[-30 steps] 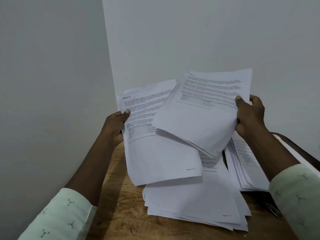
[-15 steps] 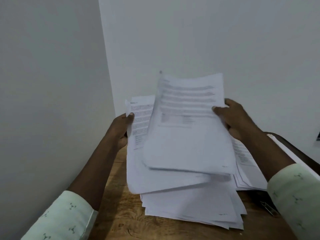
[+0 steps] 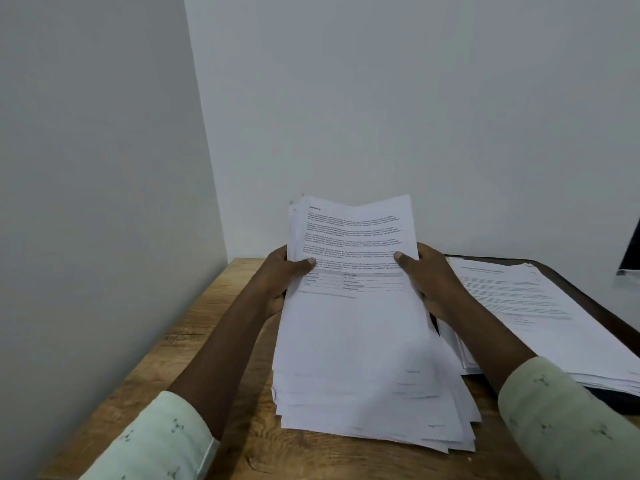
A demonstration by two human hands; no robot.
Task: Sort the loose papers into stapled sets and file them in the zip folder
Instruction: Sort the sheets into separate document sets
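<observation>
A thick stack of loose printed papers (image 3: 356, 327) is tilted up off the wooden table (image 3: 194, 344), its lower edges fanned out near me. My left hand (image 3: 287, 275) grips the stack's left edge, thumb on the top sheet. My right hand (image 3: 426, 275) grips the right edge the same way. A second pile of printed sheets (image 3: 540, 313) lies flat at the right on a dark folder (image 3: 609, 398), whose edge shows around it.
The table stands in a corner, with a grey wall (image 3: 97, 202) close on the left and another behind. A dark object (image 3: 632, 251) sits at the far right edge. Bare wood shows left of the stack.
The two separate bunches I held apart have come together into one stack. Both hands moved inward and down, now gripping the stack's two sides.
</observation>
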